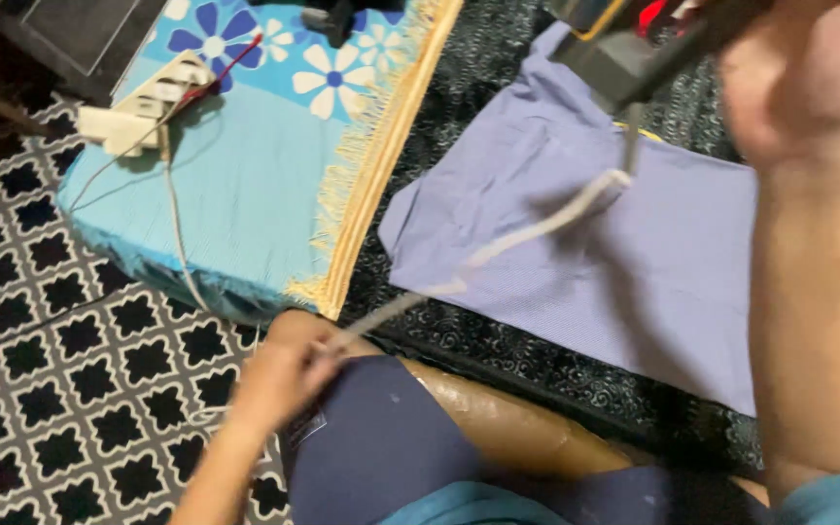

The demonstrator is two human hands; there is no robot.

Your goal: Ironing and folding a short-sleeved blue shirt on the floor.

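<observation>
The left hand (279, 374) is pinched shut on the near end of a white cord (498, 248), low over the person's knee and the patterned floor (60, 389). The cord runs taut up and to the right to the nozzle of a dark glue gun (634, 58), which the right hand (809, 78) holds close under the camera – that hand is blurred, but it seems wrapped around the grip. Below the cord lies a lavender cloth (634, 262) spread on the dark rug (439, 146), its near corner beside the fringed edge of a blue flowered mat (245, 165).

To do this well, I judge the cord should stay straight and tight – slack would let it sag onto the cloth. Keep the pinching fingers well back from the nozzle tip, and steady the gun before working along the cord.
</observation>
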